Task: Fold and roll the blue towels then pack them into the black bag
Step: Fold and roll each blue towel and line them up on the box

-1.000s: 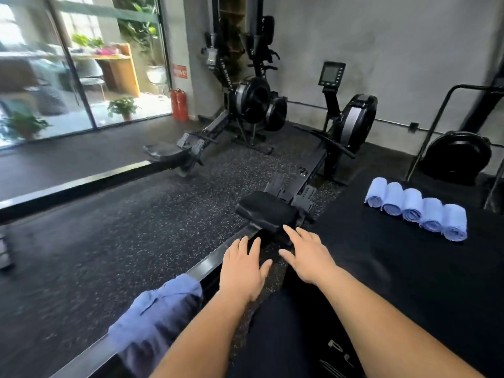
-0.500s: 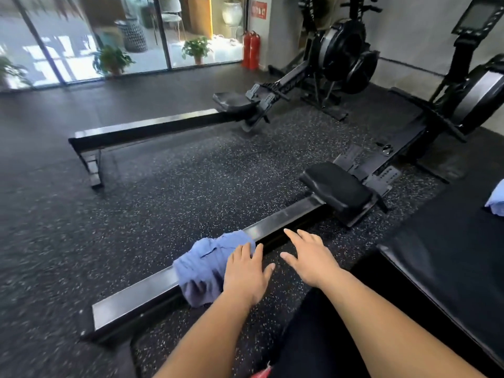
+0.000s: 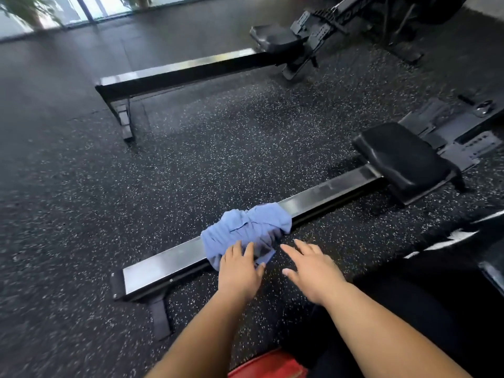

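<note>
A crumpled blue towel [image 3: 246, 230] lies draped over the metal rail [image 3: 174, 259] of the nearer rowing machine. My left hand [image 3: 240, 271] is stretched out flat, fingers straight, with its fingertips at the towel's near edge. My right hand [image 3: 309, 270] hovers beside it to the right, fingers spread, over the speckled floor and holding nothing. The black bag and the rolled towels are out of view.
The rower's black seat [image 3: 403, 162] sits on the rail to the right. A second rowing machine [image 3: 191, 72] lies farther back. A black mat edge [image 3: 463, 236] is at right, and something red [image 3: 267, 366] shows at the bottom.
The view has swung left and down; the rolled towels on the black mat left the frame. Both hands have come closer to the crumpled towel, and the left one now reaches its edge.
</note>
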The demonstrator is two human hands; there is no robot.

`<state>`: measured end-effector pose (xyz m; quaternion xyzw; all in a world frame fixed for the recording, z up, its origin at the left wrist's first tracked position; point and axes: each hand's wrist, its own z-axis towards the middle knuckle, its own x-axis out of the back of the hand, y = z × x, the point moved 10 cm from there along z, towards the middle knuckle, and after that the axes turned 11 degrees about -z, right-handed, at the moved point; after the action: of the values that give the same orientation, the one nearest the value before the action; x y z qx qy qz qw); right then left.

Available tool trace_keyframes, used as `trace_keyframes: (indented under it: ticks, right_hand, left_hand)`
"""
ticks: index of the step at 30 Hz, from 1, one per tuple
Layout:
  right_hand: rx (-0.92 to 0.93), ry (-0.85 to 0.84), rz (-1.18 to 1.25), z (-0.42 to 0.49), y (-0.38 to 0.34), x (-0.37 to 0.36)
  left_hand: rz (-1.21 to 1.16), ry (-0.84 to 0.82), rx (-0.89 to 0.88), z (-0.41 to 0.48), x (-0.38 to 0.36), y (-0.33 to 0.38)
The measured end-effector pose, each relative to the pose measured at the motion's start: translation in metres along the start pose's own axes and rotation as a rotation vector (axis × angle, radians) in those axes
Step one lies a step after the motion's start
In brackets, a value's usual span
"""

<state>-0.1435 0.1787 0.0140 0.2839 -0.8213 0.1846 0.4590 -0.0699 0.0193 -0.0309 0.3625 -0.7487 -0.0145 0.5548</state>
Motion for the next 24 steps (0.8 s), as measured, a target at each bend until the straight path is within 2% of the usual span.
trace_keyframes:
  ticks: [12,18,24]
  right_hand:
    - [0.04,-0.076,0.071,0.067,-0.01,-0.021]
    - [0.03,-0.069,0.113,0.077,-0.01,-0.023]
    - [0.014,-0.024,0.215,0.073,-0.008,-0.013]
  left_hand:
    - [0.038,-0.045,0.048,0.069,-0.006,-0.045]
    - [-0.028,0.053,-0.012,0.078,0.012,-0.047]
    - [-0.305,0.221,-0.011,0.066,0.053,-0.057]
